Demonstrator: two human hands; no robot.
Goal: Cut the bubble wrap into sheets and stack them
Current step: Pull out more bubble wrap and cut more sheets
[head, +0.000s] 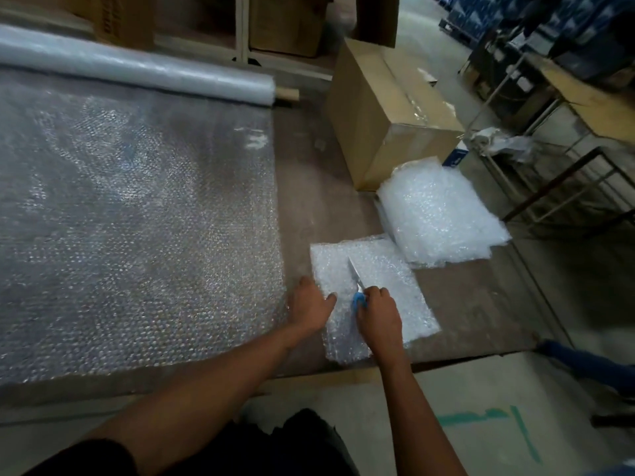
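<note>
Right hand (378, 312) gripped blue-handled scissors (357, 286), fingers curled round handle, blades pointing away over small white bubble-wrap sheet (388, 280) near front edge of brown worktable (309, 173). Left hand (311, 304) flat, fingers straight, pressed sheet's left edge. Stack of cut white sheets (443, 214) just beyond, right. Unrolled clear bubble wrap (137, 218) covered table's left, roll (137, 65) at far end.

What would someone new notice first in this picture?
Probably the two hands near the table's front edge: the right hand grips blue-handled scissors over a small bubble wrap piece, the left hand resting on its edge. Next, the big unrolled sheet on the left, and the white stack beside a box.
</note>
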